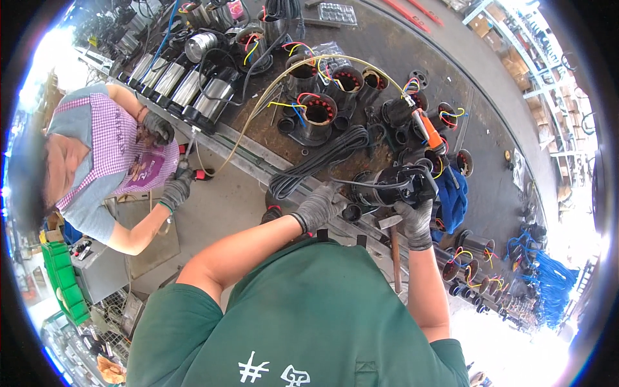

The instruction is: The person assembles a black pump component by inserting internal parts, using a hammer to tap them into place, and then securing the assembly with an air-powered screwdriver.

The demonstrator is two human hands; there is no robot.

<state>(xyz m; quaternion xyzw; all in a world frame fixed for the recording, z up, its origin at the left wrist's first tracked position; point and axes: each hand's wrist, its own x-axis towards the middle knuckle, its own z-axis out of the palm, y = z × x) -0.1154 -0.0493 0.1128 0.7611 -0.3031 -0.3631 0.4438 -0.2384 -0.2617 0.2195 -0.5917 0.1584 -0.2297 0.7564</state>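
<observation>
A black cylindrical motor with a handled end cap (pixel 403 185) lies on its side at the bench's near edge. My right hand (pixel 414 222), in a grey glove, grips its end from the near side. My left hand (pixel 317 206), gloved too, is curled beside the other end; what its fingers hold, if anything, is hidden. A thin black cable runs from the motor to just above that hand. Left of the motor lies a bundled black cable (pixel 329 158). Next to my right hand is a hammer (pixel 396 255) with a wooden handle.
Open motor housings (pixel 316 116) with coloured wires stand across the dark bench (pixel 361 39). An orange air tool (pixel 429 129) with a yellowish hose lies beyond the motor, near a blue cloth (pixel 452 200). At left, a co-worker (pixel 103 142) handles a tool beside shiny cylinders (pixel 187 87).
</observation>
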